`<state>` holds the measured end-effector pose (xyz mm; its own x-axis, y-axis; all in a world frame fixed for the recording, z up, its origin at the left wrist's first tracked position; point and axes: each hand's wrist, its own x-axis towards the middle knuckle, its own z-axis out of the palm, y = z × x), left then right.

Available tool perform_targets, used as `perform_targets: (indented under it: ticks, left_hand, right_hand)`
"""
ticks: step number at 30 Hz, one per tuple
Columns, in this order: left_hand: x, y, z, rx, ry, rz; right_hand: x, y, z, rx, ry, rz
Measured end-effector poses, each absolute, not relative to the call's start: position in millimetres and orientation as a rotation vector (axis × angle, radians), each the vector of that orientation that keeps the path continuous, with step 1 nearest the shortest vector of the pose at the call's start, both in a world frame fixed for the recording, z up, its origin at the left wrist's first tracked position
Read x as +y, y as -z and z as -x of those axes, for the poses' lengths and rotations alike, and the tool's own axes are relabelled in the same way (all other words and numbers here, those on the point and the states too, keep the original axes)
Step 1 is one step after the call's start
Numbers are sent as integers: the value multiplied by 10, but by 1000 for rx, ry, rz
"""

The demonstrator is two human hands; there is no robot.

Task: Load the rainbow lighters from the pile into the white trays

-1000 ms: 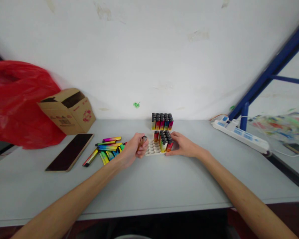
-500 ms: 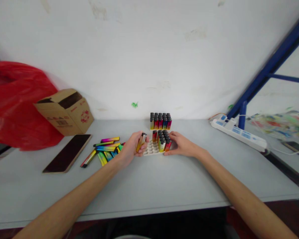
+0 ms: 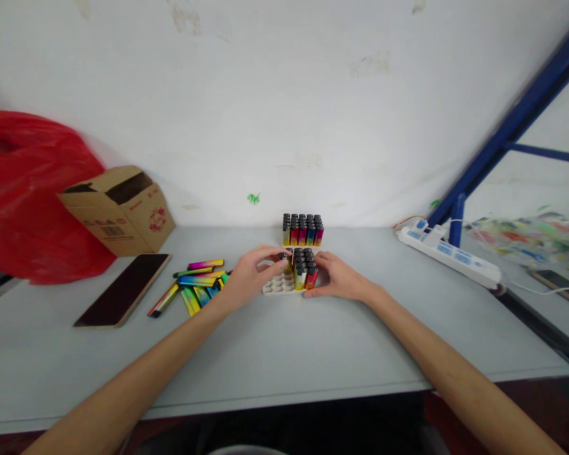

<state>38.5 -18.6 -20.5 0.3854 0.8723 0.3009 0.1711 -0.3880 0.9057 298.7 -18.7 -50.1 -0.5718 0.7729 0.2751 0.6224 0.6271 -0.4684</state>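
My left hand (image 3: 247,278) pinches a yellowish lighter (image 3: 286,266) with a black top. It holds it upright at the white tray (image 3: 279,289), next to the filled rows; whether its base sits in a hole is hidden. Several lighters (image 3: 300,279) with black tops stand upright in the tray's right part, while round holes show at its left. My right hand (image 3: 339,277) grips the tray's right end, with the thumb at the front corner and the fingers along the side, against the lighters. Loose multicoloured lighters (image 3: 196,281) lie in a pile left of my left hand.
Behind the tray, a second block of upright lighters (image 3: 302,234) stands near the wall. At the left are a dark phone (image 3: 123,291), a cardboard box (image 3: 123,215) and a red plastic bag (image 3: 38,196). A white power strip (image 3: 450,253) lies at the right beside a blue metal frame (image 3: 483,158).
My left hand has moved right with the lighter, from the tray's left edge to beside the standing lighters, and turned it more upright. My right hand keeps its grip. The view has shifted slightly.
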Motion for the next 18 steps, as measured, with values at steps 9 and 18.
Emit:
perform_targets:
  ticks: [9, 18]
  left_hand:
    - [-157, 124, -405, 944, -1004, -2062]
    - [-136, 267, -455, 964, -1013, -2133]
  right_hand:
    - [-195, 481, -2994, -2414, -441, 1102]
    - [-185, 445, -3036, -2441, -492, 1084]
